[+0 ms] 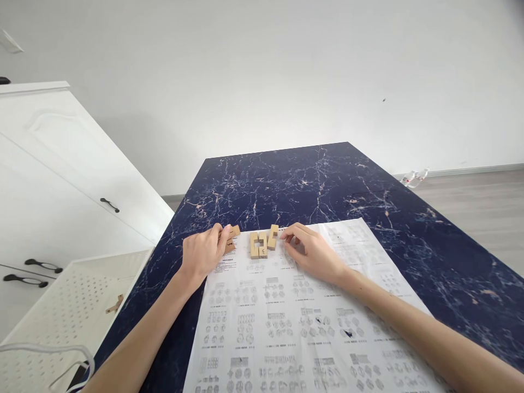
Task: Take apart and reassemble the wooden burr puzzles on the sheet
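Wood (234, 231) in curled left fingers (223, 239), right (298, 231) parted

The near part of a dark blue, white-veined table (278, 188) is covered by a large creased white sheet (286, 305), printed with rows of small grey diagrams. Near the sheet's far edge, two notched wooden blocks (254, 246) are set side by side, touching; a third block (271, 243) is placed just beside them, slightly slanted.
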A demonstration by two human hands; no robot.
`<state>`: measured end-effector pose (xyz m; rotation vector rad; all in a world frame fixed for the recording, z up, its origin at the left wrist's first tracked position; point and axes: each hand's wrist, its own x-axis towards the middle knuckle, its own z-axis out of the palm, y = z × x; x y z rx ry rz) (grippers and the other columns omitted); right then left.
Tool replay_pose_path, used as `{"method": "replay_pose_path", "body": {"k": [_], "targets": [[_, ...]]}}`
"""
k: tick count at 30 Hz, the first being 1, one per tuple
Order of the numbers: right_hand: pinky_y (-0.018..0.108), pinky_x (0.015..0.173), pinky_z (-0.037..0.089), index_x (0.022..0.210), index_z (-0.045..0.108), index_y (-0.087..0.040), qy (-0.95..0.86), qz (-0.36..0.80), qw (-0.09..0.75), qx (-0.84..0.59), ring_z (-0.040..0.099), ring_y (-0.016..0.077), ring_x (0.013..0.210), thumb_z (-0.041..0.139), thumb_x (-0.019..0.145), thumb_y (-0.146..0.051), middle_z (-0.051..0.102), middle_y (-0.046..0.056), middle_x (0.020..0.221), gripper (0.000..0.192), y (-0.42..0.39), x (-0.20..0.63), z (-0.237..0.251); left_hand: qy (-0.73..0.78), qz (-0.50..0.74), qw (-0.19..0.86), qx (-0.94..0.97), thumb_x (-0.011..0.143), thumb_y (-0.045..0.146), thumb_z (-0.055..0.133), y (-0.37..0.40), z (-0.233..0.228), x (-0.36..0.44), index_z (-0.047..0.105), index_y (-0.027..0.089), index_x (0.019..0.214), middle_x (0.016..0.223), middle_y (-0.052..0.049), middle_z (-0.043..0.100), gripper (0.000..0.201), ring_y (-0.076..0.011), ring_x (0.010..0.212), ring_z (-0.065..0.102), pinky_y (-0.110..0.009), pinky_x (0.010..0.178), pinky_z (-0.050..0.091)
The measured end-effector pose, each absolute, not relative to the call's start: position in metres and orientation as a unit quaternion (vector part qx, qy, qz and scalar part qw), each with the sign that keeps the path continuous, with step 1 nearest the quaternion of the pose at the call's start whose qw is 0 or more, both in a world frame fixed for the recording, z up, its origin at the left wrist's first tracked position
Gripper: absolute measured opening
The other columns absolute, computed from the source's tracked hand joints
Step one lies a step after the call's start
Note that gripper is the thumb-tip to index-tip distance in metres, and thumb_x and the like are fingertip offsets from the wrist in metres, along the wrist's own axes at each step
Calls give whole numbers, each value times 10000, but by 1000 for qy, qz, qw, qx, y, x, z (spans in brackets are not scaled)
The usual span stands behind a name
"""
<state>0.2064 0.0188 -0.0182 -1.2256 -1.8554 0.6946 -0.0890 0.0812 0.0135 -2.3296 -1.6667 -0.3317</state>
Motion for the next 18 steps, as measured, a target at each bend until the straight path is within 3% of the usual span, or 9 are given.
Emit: {"method": "replay_pose_path", "body": {"k": [6, 11, 16, 18], "targets": [[367, 739, 566, 1075, 626, -247, -736, 264, 400, -479, 655, 207, 871, 536, 1030, -199, 682, 73, 1092, 112, 19, 206, -18, -585, -204, 50, -783, 1082, 539, 370, 81, 15, -90, 597, 210, 740, 547, -38, 630, 526, -217, 498, 627, -279, 513, 250], [334, 675, 534, 1054, 632, -241, -737, 259, 411, -470, 630, 178, 778, 521, 1032, -178, 698, 66, 1067, 130, 18, 205, -16, -579, -338, -24, -741, 1119, 504, 291, 74, 26, -89, 305, 237, 601, 441, 20, 400, 583, -136, 403, 431, -281, 487, 288], [321, 676, 510, 1044, 654, -240, -741, 262, 425, -448, 639, 182, 820, 530, 1039, -197, 725, 61, 1049, 131, 15, 206, -8, -546, -421, 16, -724, 1102, 445, 362, 60, 48, -78, 311, 240, 607, 464, 20, 413, 538, -127, 419, 405, -301, 497, 277], [322, 697, 512, 1034, 666, -238, -748, 298, 419, -420, 644, 183, 831, 575, 1041, -253, 739, 53, 1019, 93, 12, 207, -2, -548, -421, -27, -722, 1119, 456, 322, 55, 54, -66, 308, 238, 615, 463, 20, 421, 550, -127, 417, 419, -297, 493, 281]]}}
